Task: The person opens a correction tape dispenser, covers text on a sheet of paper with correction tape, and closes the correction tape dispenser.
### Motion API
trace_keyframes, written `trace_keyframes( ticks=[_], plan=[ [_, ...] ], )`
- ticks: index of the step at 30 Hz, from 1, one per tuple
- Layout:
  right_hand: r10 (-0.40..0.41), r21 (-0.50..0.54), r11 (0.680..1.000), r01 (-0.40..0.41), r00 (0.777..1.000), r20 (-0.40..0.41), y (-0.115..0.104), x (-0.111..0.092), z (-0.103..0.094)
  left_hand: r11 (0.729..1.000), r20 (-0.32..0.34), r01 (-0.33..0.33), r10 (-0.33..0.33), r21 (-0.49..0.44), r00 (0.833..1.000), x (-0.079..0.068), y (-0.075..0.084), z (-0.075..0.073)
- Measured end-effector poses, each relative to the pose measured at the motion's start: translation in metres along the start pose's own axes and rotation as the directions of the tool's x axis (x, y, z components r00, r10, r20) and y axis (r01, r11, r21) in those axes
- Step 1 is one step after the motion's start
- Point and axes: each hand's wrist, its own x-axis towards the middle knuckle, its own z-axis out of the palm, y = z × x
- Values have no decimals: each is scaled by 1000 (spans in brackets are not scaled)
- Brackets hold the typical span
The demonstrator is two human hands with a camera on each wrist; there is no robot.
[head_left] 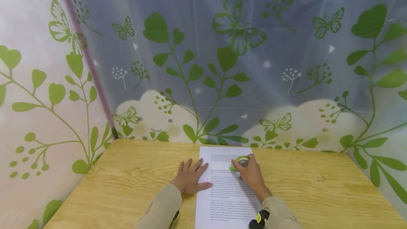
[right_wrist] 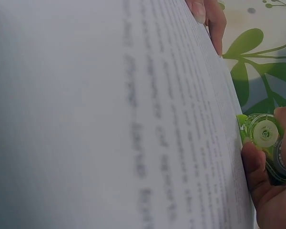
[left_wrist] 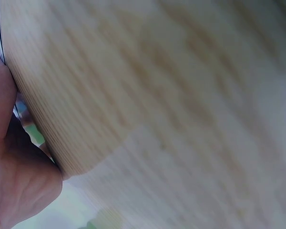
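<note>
A printed white sheet of paper (head_left: 233, 193) lies lengthwise on the wooden table. The right hand (head_left: 253, 176) grips a green, see-through correction tape dispenser (head_left: 243, 162), with its tip down at the upper part of the page. In the right wrist view, thumb and fingers hold the round dispenser (right_wrist: 265, 134) and its green tip meets the paper (right_wrist: 181, 95). Fingers spread, the left hand (head_left: 190, 178) rests across the sheet's left edge. A white gap breaks the printed lines left of the dispenser. The left wrist view shows only part of the left hand (left_wrist: 24, 176).
The light wooden table (head_left: 127, 176) reaches back to a printed curtain (head_left: 203, 63) with leaves and butterflies. Another curtain panel (head_left: 38, 98) hangs along the left side. A dark strap with a yellow mark (head_left: 259, 218) is on the right wrist.
</note>
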Motion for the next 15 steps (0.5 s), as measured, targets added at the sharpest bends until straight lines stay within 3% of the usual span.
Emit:
trace_keyframes(
  ticks=[15],
  plan=[
    [-13,5,1000,13,1000,-3,1,-5,-10,999,-18,-21,20,-32,1000,1,-2,3]
  ],
)
